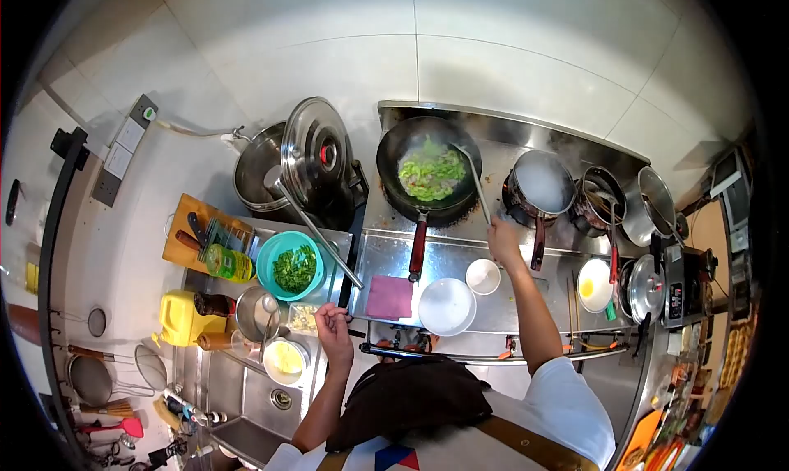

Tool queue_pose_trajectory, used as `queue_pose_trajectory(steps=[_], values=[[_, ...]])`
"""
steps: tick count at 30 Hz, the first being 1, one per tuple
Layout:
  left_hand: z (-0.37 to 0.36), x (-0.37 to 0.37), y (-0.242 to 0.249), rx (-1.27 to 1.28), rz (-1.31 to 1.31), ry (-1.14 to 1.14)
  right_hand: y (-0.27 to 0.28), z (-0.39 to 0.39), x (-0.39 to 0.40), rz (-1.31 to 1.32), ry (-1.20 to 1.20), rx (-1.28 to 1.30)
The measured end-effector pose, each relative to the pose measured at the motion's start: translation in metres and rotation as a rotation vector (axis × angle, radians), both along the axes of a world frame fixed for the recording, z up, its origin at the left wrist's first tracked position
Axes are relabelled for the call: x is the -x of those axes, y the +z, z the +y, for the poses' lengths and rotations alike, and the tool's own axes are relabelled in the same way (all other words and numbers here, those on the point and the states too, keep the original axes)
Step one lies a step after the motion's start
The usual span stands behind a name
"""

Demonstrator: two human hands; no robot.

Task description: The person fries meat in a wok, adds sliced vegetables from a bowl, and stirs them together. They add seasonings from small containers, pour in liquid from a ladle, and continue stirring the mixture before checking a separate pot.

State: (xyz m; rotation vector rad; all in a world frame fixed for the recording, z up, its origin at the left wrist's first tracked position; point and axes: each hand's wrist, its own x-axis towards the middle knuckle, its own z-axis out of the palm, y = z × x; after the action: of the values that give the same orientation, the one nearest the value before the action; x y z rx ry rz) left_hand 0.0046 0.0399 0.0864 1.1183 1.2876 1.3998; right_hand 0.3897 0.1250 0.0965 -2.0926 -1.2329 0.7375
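My right hand [503, 239] is closed round the handle of a metal spatula [474, 175], whose head rests inside the right edge of a dark wok [394, 154]. Chopped green vegetables [431, 172] with some paler pieces lie in the wok, and faint steam rises. The wok's red handle [418, 249] points towards me, with no hand on it. My left hand [334, 330] is raised beside a small tray of pale chopped pieces [303, 317], its fingers curled; whether it holds anything is too small to tell. A purple cloth [389, 297] lies to its right.
A steaming pot [543, 183] and other pans stand right of the wok. Nearer me are a white bowl [447, 307] and a cup [483, 276]. At left are a teal bowl of greens [265, 267], a large lidded pot [256, 179] and a yellow jug [178, 316].
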Motion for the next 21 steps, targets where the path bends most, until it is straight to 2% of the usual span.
queue_pose_trajectory(steps=[2, 4, 5, 7, 8, 10, 13, 14, 17, 20, 21], values=[[-0.002, -0.003, -0.001, 0.009, 0.006, 0.002, -0.004, 0.005, 0.006, 0.04, -0.028, -0.006], [-0.004, -0.005, 0.0, 0.018, 0.0, 0.001, 0.013, 0.003, 0.015, 0.134, 0.051, 0.161], [-0.005, -0.005, 0.0, 0.017, 0.001, 0.006, -0.005, 0.009, 0.01, 0.136, 0.056, 0.161], [-0.009, -0.004, 0.003, 0.029, 0.013, 0.01, -0.038, 0.021, 0.004, -0.211, 0.159, -0.255], [-0.011, -0.003, 0.002, 0.032, 0.014, 0.014, -0.044, 0.028, 0.004, -0.209, 0.163, -0.252], [-0.012, -0.003, -0.005, 0.037, 0.023, -0.009, -0.026, 0.05, 0.019, -0.295, 0.12, -0.156], [-0.011, -0.003, -0.008, 0.076, 0.002, -0.066, -0.046, 0.071, 0.035, -0.245, 0.118, -0.103], [-0.012, -0.002, -0.007, 0.098, -0.008, -0.077, -0.053, 0.071, 0.039, -0.3, 0.146, -0.046], [-0.01, 0.01, -0.011, 0.077, 0.006, -0.118, -0.039, 0.046, 0.048, -0.328, 0.139, 0.087], [-0.011, 0.022, -0.015, 0.099, -0.021, -0.095, -0.001, 0.006, 0.058, -0.442, 0.176, 0.188], [-0.01, 0.024, -0.018, 0.101, -0.029, -0.107, -0.007, 0.007, 0.056, -0.449, 0.165, 0.194]])
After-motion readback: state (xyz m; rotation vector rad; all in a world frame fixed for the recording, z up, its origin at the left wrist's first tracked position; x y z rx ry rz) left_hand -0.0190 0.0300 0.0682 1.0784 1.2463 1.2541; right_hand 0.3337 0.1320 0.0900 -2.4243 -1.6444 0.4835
